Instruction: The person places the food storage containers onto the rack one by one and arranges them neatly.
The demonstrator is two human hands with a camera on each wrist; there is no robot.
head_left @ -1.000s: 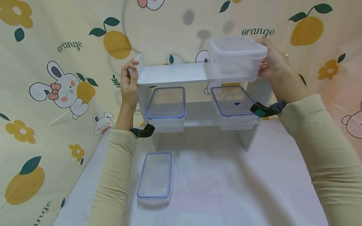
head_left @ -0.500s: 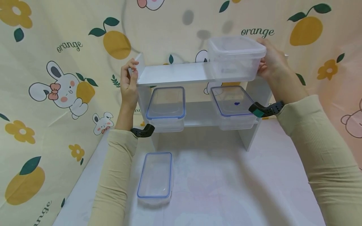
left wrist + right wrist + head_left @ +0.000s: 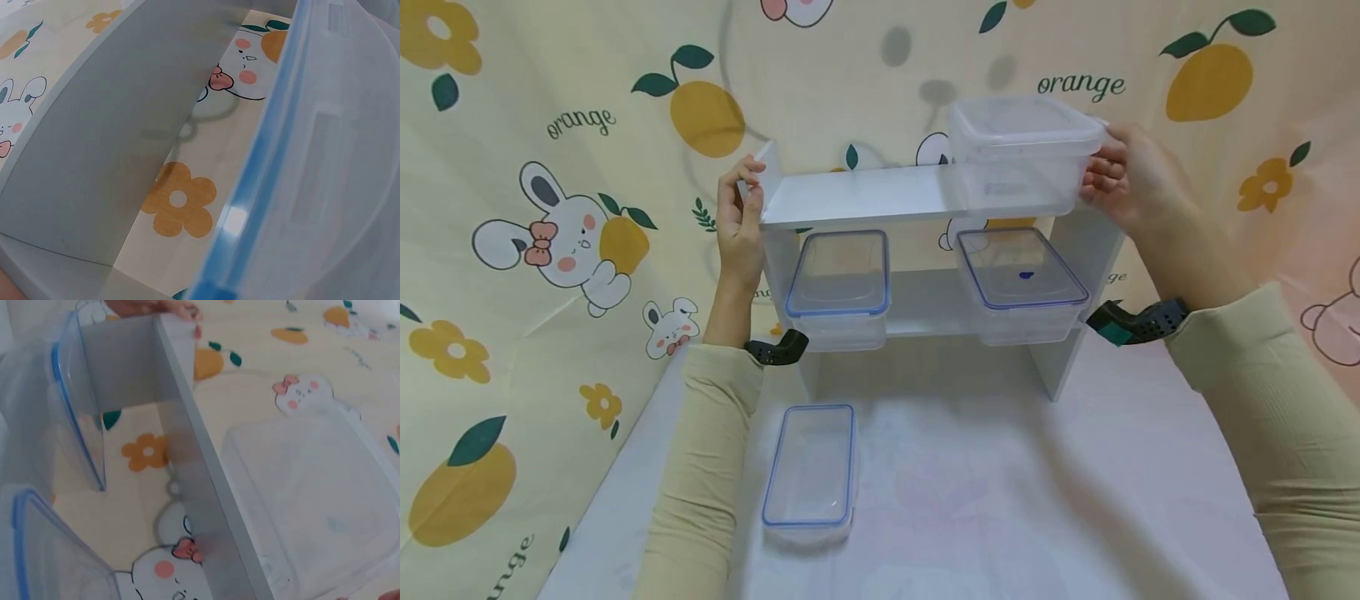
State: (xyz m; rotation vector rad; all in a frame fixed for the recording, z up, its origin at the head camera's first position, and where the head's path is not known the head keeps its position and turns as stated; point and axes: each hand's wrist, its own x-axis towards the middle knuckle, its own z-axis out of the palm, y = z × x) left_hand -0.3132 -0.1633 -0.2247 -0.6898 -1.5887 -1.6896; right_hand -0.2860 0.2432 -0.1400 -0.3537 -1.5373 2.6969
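A white two-tier shelf (image 3: 865, 193) stands against the patterned backdrop. My left hand (image 3: 741, 221) grips the top of its left side panel, fingers over the edge and thumb in front. On the upper board, at the right end, sits a clear lidded container (image 3: 1022, 158), also seen in the right wrist view. Close beside that container, my right hand (image 3: 1138, 179) has its fingers curled at the right side panel, which it mostly covers. Two blue-rimmed clear containers, one left (image 3: 838, 279) and one right (image 3: 1026, 271), rest on the lower board, fronts overhanging.
Another blue-rimmed clear container (image 3: 811, 471) lies on the white tabletop (image 3: 970, 500), in front of the shelf's left leg. Behind everything hangs a cream cloth (image 3: 842, 75) printed with oranges and rabbits.
My right hand has shifted right, off the upper container's lid corner and onto the side panel beside it. The container and my left hand have stayed in place.
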